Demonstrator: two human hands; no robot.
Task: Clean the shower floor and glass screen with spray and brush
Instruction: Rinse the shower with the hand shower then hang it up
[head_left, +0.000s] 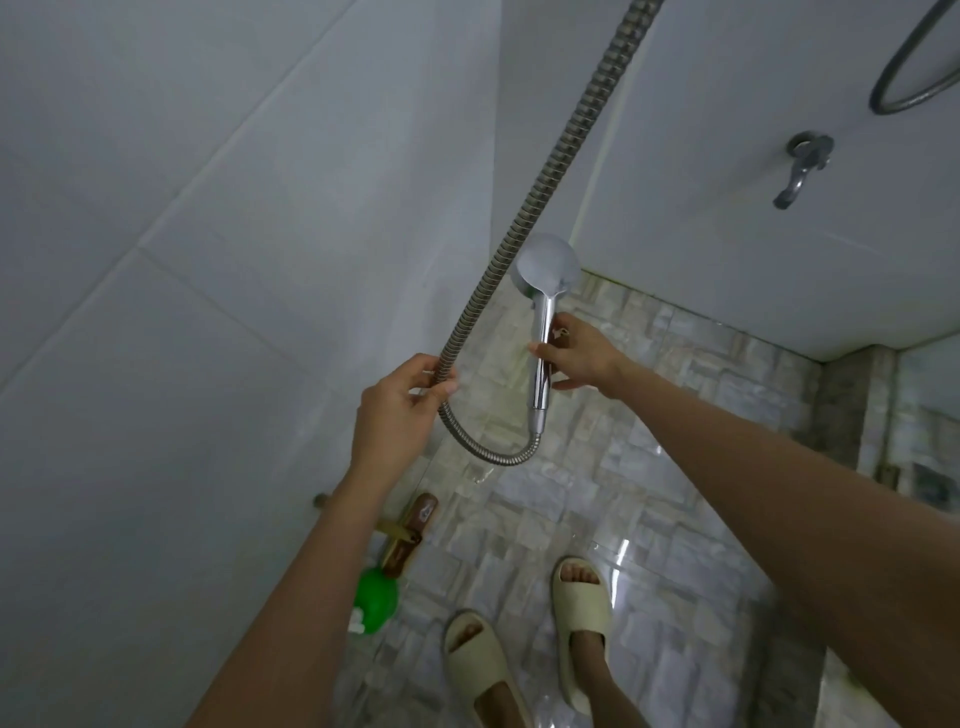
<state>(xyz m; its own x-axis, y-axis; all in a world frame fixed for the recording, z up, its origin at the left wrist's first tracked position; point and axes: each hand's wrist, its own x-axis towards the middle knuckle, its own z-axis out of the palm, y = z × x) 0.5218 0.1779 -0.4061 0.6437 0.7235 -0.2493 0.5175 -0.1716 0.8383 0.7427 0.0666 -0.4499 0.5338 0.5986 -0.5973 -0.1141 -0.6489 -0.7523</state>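
Tiled floor (675, 467): wet | left wall edge: green bottle (375, 600), perhaps; brown bottle (410, 530) | cream slippers (579, 613) standing

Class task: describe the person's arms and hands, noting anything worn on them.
The left hand and right hand wear no gloves; no watch, bracelet or ring is visible. Both forearms are bare, with no sleeves in view.

Head view, down onto shower floor (675, 519), seemingly steep

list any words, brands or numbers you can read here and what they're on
None legible.
Brown bottles: pale label patch, too blurred to read.
Green container: white marks at its edge, too small to read.
Shower head, hose, wall tap: no markings visible.
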